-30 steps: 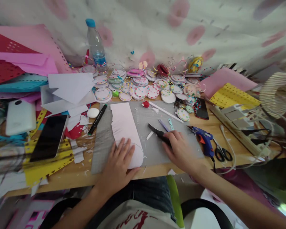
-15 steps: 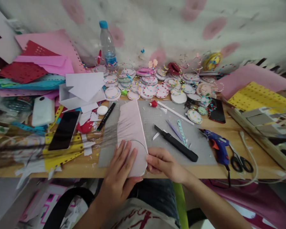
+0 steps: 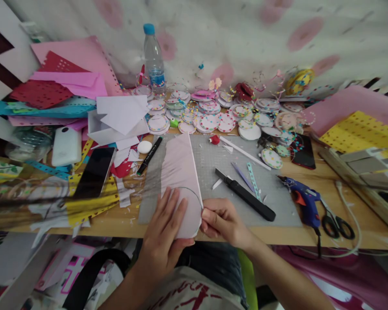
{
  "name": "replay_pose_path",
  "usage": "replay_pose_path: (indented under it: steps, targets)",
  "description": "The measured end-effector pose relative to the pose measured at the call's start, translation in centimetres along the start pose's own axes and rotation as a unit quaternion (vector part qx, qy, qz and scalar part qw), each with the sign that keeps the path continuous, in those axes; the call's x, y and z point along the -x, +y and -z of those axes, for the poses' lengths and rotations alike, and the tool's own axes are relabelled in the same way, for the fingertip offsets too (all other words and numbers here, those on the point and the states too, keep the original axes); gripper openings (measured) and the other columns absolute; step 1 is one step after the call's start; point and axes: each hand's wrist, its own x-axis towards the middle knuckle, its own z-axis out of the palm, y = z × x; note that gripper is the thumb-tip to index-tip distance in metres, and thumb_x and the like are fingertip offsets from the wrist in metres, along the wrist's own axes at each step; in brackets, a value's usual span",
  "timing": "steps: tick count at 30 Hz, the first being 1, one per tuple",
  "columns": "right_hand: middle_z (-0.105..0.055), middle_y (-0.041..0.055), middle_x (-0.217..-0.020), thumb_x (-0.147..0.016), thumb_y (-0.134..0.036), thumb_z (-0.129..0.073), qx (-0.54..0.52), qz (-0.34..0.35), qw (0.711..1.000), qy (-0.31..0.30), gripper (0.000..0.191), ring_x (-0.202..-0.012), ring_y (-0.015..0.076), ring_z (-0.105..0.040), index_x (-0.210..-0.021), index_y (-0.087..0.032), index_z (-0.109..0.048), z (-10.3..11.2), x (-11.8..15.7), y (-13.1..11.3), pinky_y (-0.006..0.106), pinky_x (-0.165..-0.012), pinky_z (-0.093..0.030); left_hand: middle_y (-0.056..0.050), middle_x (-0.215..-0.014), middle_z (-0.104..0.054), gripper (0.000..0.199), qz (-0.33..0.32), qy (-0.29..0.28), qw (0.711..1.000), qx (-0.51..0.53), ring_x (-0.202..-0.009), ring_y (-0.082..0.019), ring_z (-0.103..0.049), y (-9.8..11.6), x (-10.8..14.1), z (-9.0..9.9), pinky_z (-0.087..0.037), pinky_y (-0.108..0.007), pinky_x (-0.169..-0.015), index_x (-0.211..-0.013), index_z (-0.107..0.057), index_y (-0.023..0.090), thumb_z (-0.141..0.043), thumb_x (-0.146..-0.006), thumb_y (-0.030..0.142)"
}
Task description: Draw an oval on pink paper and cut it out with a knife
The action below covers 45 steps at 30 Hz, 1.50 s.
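A pale pinkish-white board (image 3: 179,161) with a torn left edge lies on the grey cutting mat (image 3: 207,150), its near end at the table's front edge. A dark curved line is drawn across its near part, and the near corners are cut or broken to a rounder outline. My left hand (image 3: 163,228) holds this end, fingers laid over the top and thumb at the near edge. My right hand (image 3: 223,219) pinches the board's right edge where the curve meets it. To the right on the mat rests a black utility knife (image 3: 245,193).
Several decorated discs (image 3: 210,122) and a water bottle (image 3: 155,64) stand along the back. Phone (image 3: 95,172), marker (image 3: 149,156) and coloured paper lie left; a blue glue gun (image 3: 304,200) and scissors (image 3: 338,224) lie right. Dark hair strands blur the left side.
The view has shifted slightly, so the table appears a little further right. Both hands keep their places on the board; the right fingers' pinch has changed only slightly.
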Motion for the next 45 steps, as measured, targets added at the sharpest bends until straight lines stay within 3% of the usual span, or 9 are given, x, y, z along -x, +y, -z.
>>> replay_pose_path:
  steps: [13, 18, 22, 26, 29, 34, 38, 41, 45]
  targets:
    - [-0.038, -0.0061, -0.049, -0.094, -0.047, -0.045, 0.077, 0.041, 0.995, -0.058, 0.043, -0.041, 0.0053, -0.03, -0.064, -0.016, -0.049, 1.0, -0.7, 0.2, 0.019, -0.041, -0.022, -0.016, -0.152, -0.03, 0.053, 0.001, 0.007, 0.999, 0.042, -0.14, -0.034, -0.027, -0.2, 0.4, -0.1, -0.028, -0.053, -0.114, -0.146, -0.029, 0.011, -0.034, -0.098, 0.033]
    - [-0.046, -0.0017, -0.06, -0.093, -0.024, -0.042, 0.324, 0.095, 0.919, -0.204, 0.029, -0.056, 0.009, -0.041, -0.065, -0.017, -0.048, 2.2, -1.2, -0.9, 0.021, -0.055, -0.032, -0.016, -0.151, -0.033, 0.055, 0.003, 0.012, 0.996, 0.087, -0.139, -0.032, -0.03, -0.6, 0.3, 0.6, -0.028, -0.047, -0.115, -0.144, -0.033, 0.008, -0.031, -0.098, 0.038]
    - [-0.058, 0.0005, -0.07, -0.086, -0.008, -0.042, 0.388, -0.007, 0.882, -0.268, 0.017, -0.063, 0.0102, -0.05, -0.079, -0.016, -0.055, 2.9, -1.1, -1.3, 0.021, -0.06, -0.038, -0.017, -0.149, -0.036, 0.055, 0.005, 0.013, 0.996, 0.092, -0.139, -0.031, -0.032, -1.0, -0.1, 1.1, -0.028, -0.048, -0.115, -0.142, -0.037, 0.01, -0.04, -0.095, 0.039]
    - [-0.065, 0.0093, -0.098, -0.084, -0.008, -0.043, 0.435, 0.002, 0.879, -0.196, 0.025, -0.094, 0.0178, -0.057, -0.1, -0.014, -0.061, 3.6, -0.5, -2.4, 0.031, -0.085, -0.044, -0.016, -0.141, -0.047, 0.058, -0.01, 0.028, 0.995, 0.096, -0.134, -0.031, -0.04, -1.4, -0.2, 1.0, -0.029, -0.051, -0.114, -0.137, -0.045, 0.013, -0.057, -0.087, 0.04]
    - [-0.062, 0.0102, -0.106, -0.089, -0.023, -0.048, 0.405, 0.018, 0.91, -0.09, 0.021, -0.105, 0.0214, -0.054, -0.101, -0.016, -0.062, 3.8, -0.3, -2.7, 0.037, -0.095, -0.04, -0.016, -0.137, -0.052, 0.06, -0.022, 0.02, 0.995, 0.098, -0.132, -0.031, -0.043, -1.6, -0.1, 0.8, -0.027, -0.052, -0.115, -0.135, -0.048, 0.013, -0.063, -0.083, 0.039]
    - [-0.063, 0.0013, -0.077, -0.087, -0.041, -0.05, 0.109, -0.094, 0.989, -0.019, 0.026, -0.069, 0.0137, -0.057, -0.085, -0.019, -0.063, 3.1, -1.4, -0.5, 0.026, -0.068, -0.048, -0.016, -0.139, -0.05, 0.057, -0.019, 0.018, 0.992, 0.122, -0.132, -0.029, -0.043, -1.8, -0.1, 0.9, -0.029, -0.048, -0.115, -0.136, -0.047, 0.013, -0.059, -0.087, 0.039]
    - [-0.06, -0.0017, -0.064, -0.077, -0.052, -0.058, -0.123, -0.126, 0.984, 0.002, 0.036, -0.049, 0.0101, -0.05, -0.085, -0.017, -0.064, 2.2, -2.6, 1.3, 0.021, -0.046, -0.041, -0.016, -0.137, -0.052, 0.057, -0.031, 0.021, 0.99, 0.135, -0.131, -0.029, -0.045, -2.1, -0.2, 1.2, -0.029, -0.047, -0.115, -0.134, -0.049, 0.013, -0.062, -0.084, 0.038]
    - [-0.066, 0.0005, -0.076, -0.075, -0.048, -0.066, -0.113, -0.104, 0.986, 0.064, 0.037, -0.059, 0.0107, -0.056, -0.094, -0.017, -0.065, 1.3, -2.9, 1.1, 0.021, -0.054, -0.045, -0.016, -0.136, -0.053, 0.056, -0.043, 0.004, 0.986, 0.16, -0.13, -0.029, -0.046, -2.2, 0.1, 1.2, -0.026, -0.047, -0.116, -0.132, -0.052, 0.014, -0.066, -0.082, 0.035]
    - [-0.07, 0.0032, -0.09, -0.074, -0.032, -0.073, -0.099, -0.107, 0.985, 0.094, 0.033, -0.07, 0.0129, -0.062, -0.102, -0.017, -0.065, 0.6, -2.3, 0.0, 0.021, -0.061, -0.048, -0.011, -0.135, -0.053, 0.033, 0.148, 0.123, 0.924, 0.331, -0.125, -0.024, -0.051, -2.1, 0.4, 1.1, -0.041, -0.04, -0.106, -0.122, -0.06, 0.022, -0.053, -0.091, 0.033]
